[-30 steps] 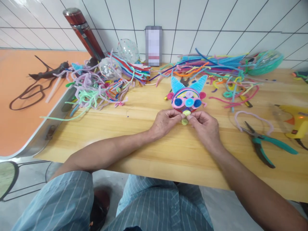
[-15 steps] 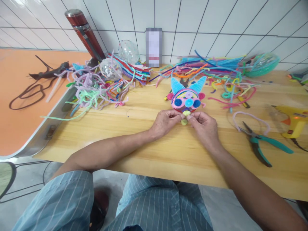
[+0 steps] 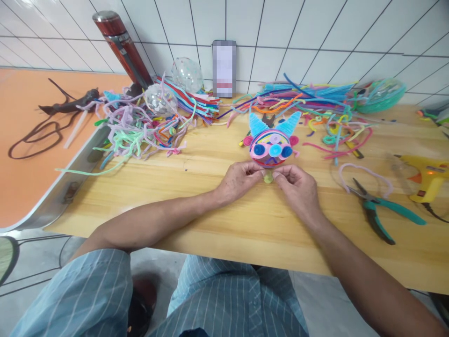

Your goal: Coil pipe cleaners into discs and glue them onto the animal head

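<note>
A small yellow-green disc (image 3: 268,176), like a coiled pipe cleaner, sits low at the table surface between my fingertips. My left hand (image 3: 238,181) pinches at its left edge with thumb and forefinger. From the right, the thumb and forefinger of my right hand (image 3: 297,183) close on its other side. Just beyond my fingers stands a pipe-cleaner animal head (image 3: 270,145) with pointed blue ears, dark blue round eyes, a light blue nose and pink side balls. Its lower edge is close to my fingertips; whether they touch it I cannot tell.
Green-handled pliers (image 3: 379,206) and a yellow glue gun (image 3: 430,175) lie on the right. Tangled pipe cleaners (image 3: 129,126) lie left, bundles (image 3: 301,96) at the back. A red flask (image 3: 122,49) and a phone (image 3: 224,70) stand by the wall; an orange board (image 3: 28,187) is left.
Half a second ago two yellow-green discs showed, one above the other. Now only the lower one shows, and my fingertips have come down to it. The animal head has stayed in place.
</note>
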The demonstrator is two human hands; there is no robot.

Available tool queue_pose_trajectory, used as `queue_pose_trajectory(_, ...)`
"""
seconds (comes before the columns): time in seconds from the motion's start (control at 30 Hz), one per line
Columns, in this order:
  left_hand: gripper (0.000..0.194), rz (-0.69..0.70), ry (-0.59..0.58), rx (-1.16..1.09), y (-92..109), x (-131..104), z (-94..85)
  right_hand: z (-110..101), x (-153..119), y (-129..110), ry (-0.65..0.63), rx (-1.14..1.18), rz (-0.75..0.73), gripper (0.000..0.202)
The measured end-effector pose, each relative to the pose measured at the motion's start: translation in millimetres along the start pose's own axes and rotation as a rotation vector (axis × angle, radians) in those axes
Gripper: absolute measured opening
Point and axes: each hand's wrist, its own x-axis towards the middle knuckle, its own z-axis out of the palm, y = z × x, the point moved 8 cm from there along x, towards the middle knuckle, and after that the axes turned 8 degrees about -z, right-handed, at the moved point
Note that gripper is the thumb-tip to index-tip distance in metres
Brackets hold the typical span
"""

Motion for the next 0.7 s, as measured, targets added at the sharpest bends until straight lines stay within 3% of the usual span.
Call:
queue_pose_trajectory(0.1, 0.021, 0.029, 0.019, 0.064, 4, -5, -6.7, -3, -2, 1, -0.007, -0.042, -0.017, 0.017)
queue_pose_trajectory(0.23, 0.023, 0.140, 0.238, 0.185, 14, -7, -34.6, -15, -2, 0, 0.026, -0.092, -0.038, 0.015)
queue_pose_trajectory(0.33, 0.045, 0.174, 0.322, 0.223, 14, 2, -48.8, -26, -1, 0, 0.085, -0.121, -0.043, 0.016)
queue_pose_trajectory(0.4, 0.069, 0.176, 0.262, 0.175, 10, 15, -47.7, -28, 1, 2, 0.115, -0.078, -0.053, 0.012)
queue_pose_trajectory(0.47, 0.085, 0.188, 0.183, 0.090, 9, 28, -42.4, -25, 4, 4, 0.107, 0.009, -0.084, 0.026)
queue_pose_trajectory(0.57, 0.093, 0.164, 0.083, -0.009, 8, 40, -32.2, -12, 10, 7, 0.026, 0.123, -0.132, 0.053)
queue_pose_trajectory(0.7, 0.091, 0.064, 0.031, -0.068, 5, 42, -26.0, 0, 18, 14, -0.042, 0.216, -0.110, 0.063)
